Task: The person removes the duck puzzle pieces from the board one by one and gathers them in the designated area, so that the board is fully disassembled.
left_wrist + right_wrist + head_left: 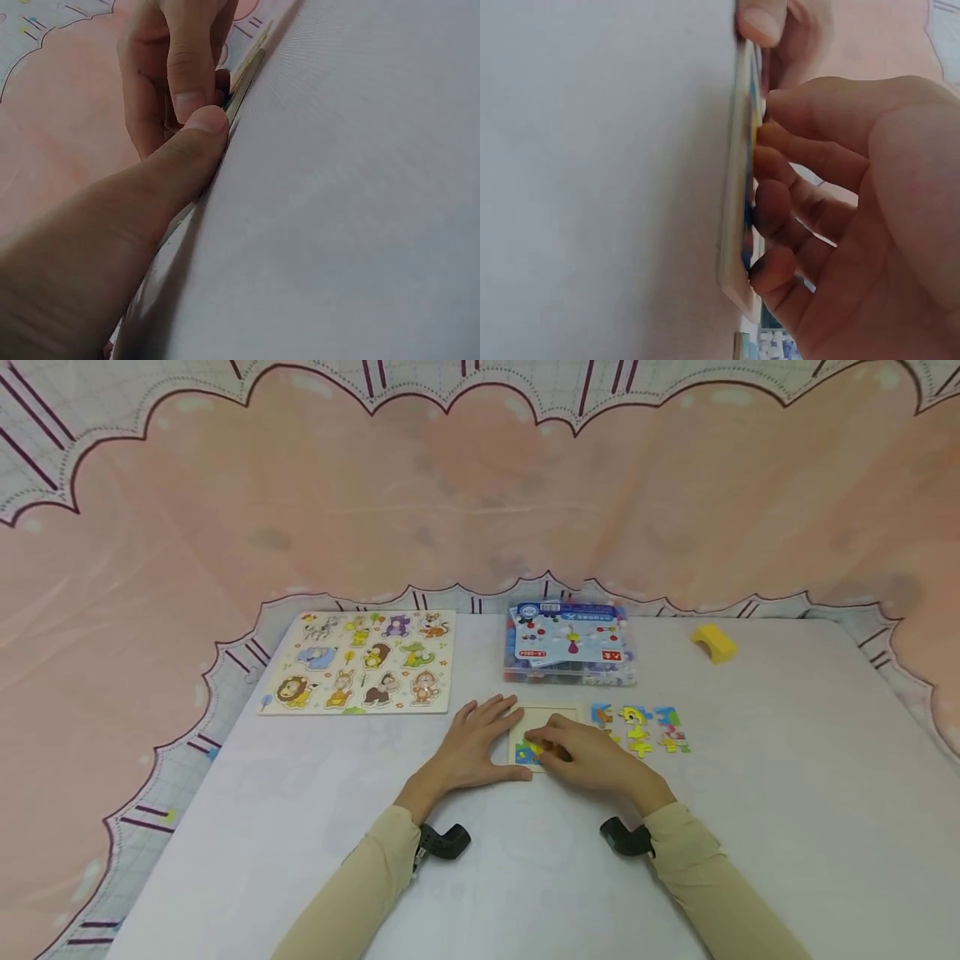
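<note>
A small wooden puzzle tray (546, 715) lies in front of me, with blue and yellow jigsaw pieces (525, 757) in its near left corner. My left hand (474, 742) is spread along the tray's left side; its thumb touches the near edge and its fingers reach the far left corner. Over the tray, my right hand (592, 762) pinches a yellow puzzle piece (533, 747) low against the board, partly hidden by the fingers. The right wrist view shows the tray's edge (735, 195) side-on, with the curled right fingers beside it.
Loose puzzle pieces (639, 733) lie right of the tray, partly behind the right hand. Behind stands a clear plastic box (570, 675) of small parts. An animal peg puzzle (356, 681) lies at the back left, a yellow arch block (714, 644) at the back right.
</note>
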Available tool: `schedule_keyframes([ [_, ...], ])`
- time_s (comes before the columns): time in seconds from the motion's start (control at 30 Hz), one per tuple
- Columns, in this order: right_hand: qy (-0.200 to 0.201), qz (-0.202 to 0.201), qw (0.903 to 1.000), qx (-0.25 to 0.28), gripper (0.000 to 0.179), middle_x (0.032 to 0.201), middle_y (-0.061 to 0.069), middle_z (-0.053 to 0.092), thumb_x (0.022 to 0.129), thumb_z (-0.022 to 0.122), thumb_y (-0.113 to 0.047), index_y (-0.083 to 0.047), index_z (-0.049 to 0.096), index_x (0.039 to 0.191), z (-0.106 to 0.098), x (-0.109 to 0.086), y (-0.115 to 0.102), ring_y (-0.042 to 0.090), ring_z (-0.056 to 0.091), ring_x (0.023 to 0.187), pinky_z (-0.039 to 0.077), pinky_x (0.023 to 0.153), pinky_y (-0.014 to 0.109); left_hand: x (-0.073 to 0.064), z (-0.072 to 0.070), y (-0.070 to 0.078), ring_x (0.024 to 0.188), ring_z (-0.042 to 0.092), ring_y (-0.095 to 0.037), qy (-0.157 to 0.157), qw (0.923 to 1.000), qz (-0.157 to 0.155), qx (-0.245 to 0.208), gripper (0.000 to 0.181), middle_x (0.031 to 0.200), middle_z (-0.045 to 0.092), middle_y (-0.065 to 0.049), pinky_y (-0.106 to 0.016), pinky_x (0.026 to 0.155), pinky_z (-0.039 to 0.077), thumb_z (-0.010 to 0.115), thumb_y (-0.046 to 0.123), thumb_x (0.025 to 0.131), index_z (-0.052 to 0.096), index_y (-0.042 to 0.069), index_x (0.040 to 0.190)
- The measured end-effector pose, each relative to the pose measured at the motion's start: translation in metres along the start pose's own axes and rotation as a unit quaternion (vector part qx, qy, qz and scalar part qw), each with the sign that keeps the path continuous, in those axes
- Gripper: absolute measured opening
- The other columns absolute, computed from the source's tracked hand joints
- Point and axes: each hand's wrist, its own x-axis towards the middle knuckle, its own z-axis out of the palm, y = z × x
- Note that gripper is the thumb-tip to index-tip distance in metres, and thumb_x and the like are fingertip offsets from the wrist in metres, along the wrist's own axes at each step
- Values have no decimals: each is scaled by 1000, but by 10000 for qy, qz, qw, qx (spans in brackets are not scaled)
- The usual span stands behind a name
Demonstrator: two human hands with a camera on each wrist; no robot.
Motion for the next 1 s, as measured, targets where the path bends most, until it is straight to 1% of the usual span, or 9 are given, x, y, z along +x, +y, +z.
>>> schedule_keyframes([
  [0.1, -65, 66, 9999, -48, 36, 96, -5, 53, 94, 56, -23, -15, 59, 129, 4, 0, -2, 6, 45, 70, 38, 58, 20, -1, 1, -1, 146, 21, -23, -30, 10000, -41, -21, 92, 155, 30, -3, -50, 118, 14, 68, 63, 73, 38, 15, 146],
  [0.27, 41, 120, 9998, -123, 35, 93, -6, 52, 93, 58, -24, -18, 59, 127, 7, -1, -3, 6, 45, 70, 38, 58, 20, -2, 2, -2, 146, 21, -23, -33, 10000, -40, -50, 91, 155, 29, -2, -50, 118, 13, 67, 63, 74, 38, 16, 146],
  [0.43, 96, 138, 9998, -92, 34, 94, -7, 52, 93, 59, -24, -20, 59, 127, 7, -3, -3, 6, 47, 73, 40, 62, 20, -3, 2, -2, 146, 21, -23, -30, 10000, -41, -42, 91, 155, 30, -2, -49, 118, 14, 67, 64, 74, 38, 16, 146],
  [0.6, 126, 170, 9997, 92, 35, 95, -7, 52, 92, 60, -24, -20, 58, 126, 7, -4, -4, 8, 49, 77, 43, 68, 23, -2, 1, -1, 145, 22, -23, -28, 10000, -55, -58, 91, 155, 30, -2, -50, 118, 13, 67, 64, 74, 38, 16, 145],
  [0.7, 128, 222, 9994, 240, 34, 95, -6, 53, 92, 60, -23, -22, 56, 126, 7, -5, -3, 9, 50, 79, 45, 70, 24, -1, 1, 0, 145, 22, -23, -44, 9999, -60, -67, 91, 155, 30, -2, -50, 118, 13, 67, 63, 74, 39, 16, 145],
  [0.83, 148, 210, 9984, 508, 34, 93, -7, 52, 93, 57, -20, -26, 53, 127, 6, -5, 0, 9, 49, 77, 45, 67, 24, -1, 0, -1, 145, 22, -23, -11, 10000, -51, -70, 91, 155, 30, -2, -50, 118, 13, 68, 63, 73, 39, 16, 145],
  [1.0, 173, 67, 9966, 797, 33, 95, -7, 52, 94, 55, -17, -28, 53, 125, 3, -5, 4, 10, 49, 77, 45, 67, 23, 1, 0, 0, 146, 22, -22, 15, 9999, -69, -76, 90, 155, 30, -1, -50, 118, 12, 67, 63, 74, 39, 16, 145],
])
